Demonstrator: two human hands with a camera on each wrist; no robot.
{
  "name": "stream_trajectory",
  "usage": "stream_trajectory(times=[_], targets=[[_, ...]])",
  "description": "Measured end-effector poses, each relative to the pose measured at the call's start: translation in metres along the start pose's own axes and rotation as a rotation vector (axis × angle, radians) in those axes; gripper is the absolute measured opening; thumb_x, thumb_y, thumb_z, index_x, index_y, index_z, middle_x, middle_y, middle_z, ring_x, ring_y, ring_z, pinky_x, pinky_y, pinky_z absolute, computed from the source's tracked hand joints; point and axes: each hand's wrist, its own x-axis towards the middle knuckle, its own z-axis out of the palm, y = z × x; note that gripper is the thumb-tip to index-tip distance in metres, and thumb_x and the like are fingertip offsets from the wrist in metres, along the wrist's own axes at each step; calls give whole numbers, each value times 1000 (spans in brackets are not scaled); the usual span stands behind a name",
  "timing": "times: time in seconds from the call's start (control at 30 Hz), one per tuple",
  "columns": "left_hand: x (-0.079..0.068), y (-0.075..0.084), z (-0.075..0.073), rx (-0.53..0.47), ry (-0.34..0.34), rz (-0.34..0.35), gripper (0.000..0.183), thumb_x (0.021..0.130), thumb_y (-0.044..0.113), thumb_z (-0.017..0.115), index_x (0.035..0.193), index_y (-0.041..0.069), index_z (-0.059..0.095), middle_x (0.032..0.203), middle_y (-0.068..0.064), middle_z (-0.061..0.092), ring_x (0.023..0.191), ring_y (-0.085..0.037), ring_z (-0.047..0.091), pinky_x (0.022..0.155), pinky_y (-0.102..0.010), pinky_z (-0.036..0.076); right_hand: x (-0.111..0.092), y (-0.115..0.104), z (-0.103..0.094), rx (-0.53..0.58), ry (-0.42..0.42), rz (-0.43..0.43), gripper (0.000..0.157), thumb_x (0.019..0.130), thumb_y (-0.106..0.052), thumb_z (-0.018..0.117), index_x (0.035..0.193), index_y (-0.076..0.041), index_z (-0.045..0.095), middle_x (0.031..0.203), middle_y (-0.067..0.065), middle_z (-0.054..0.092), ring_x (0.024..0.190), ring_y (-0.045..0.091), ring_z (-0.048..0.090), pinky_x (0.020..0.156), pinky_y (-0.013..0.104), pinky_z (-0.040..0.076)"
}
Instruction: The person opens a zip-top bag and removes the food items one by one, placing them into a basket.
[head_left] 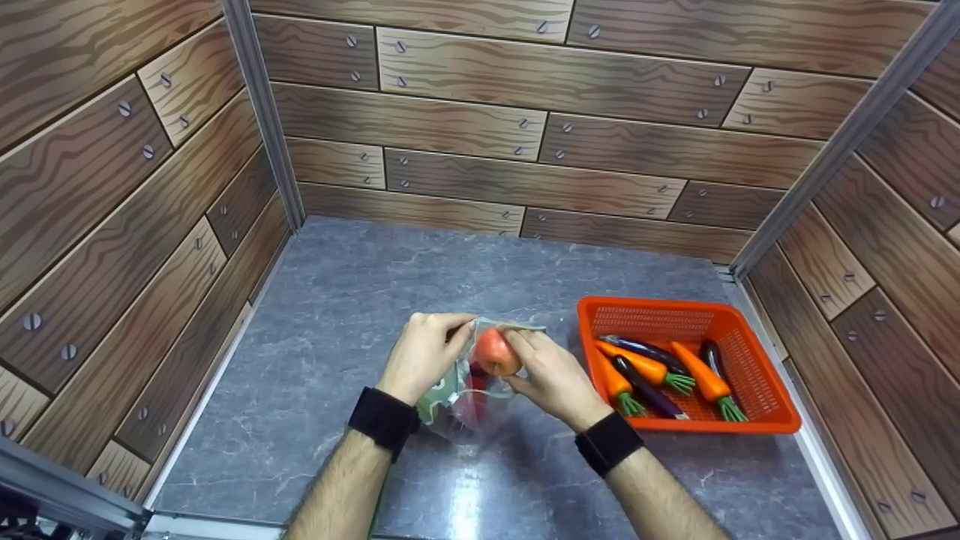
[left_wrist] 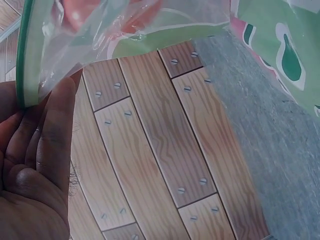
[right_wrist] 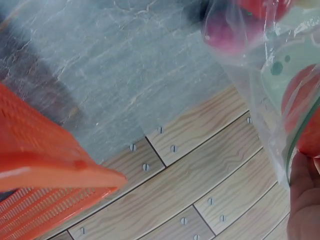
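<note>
My left hand point(head_left: 418, 358) pinches the rim of a clear plastic bag point(head_left: 442, 396) with green printing; in the left wrist view the thumb and fingers grip the bag's green edge point(left_wrist: 26, 55). A red apple point(head_left: 496, 354) is held in my right hand point(head_left: 551, 375) at the bag's mouth. In the right wrist view the apple point(right_wrist: 300, 100) shows through the film, its lower side at the fingertips. Further down in the bag are red and magenta round things point(right_wrist: 230, 32), blurred by the plastic.
An orange-red plastic basket point(head_left: 780, 416) stands to the right, with several carrots point(head_left: 705, 371) and eggplants point(head_left: 637, 382) inside. Wood-print walls point(head_left: 465, 112) enclose the grey marbled table point(head_left: 337, 277) at the back and both sides.
</note>
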Motion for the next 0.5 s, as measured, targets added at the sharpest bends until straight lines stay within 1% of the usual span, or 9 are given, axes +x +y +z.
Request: stream_trajectory(times=[0.17, 0.33, 0.5], targets=[[0, 0, 0, -2, 3, -7, 22, 116, 15, 74, 129, 8, 90, 110, -10, 92, 72, -7, 65, 73, -31, 63, -2, 3, -7, -5, 53, -13, 83, 87, -24, 108, 156, -4, 67, 143, 19, 81, 129, 37, 79, 107, 51, 70], [0, 0, -2, -3, 1, -21, 21, 116, 16, 75, 128, 7, 90, 100, -7, 89, 71, -8, 61, 73, -30, 60, -3, 7, -12, 2, 110, -46, 87, 85, -22, 109, 158, -4, 65, 148, 25, 79, 135, 42, 78, 111, 53, 69], [0, -1, -3, 3, 9, -22, 19, 116, 16, 75, 124, 9, 91, 88, -3, 82, 69, -7, 56, 70, -27, 55, -2, 12, -22, 20, 161, -54, 91, 84, -15, 109, 162, -3, 64, 156, 25, 75, 141, 45, 76, 115, 57, 67]])
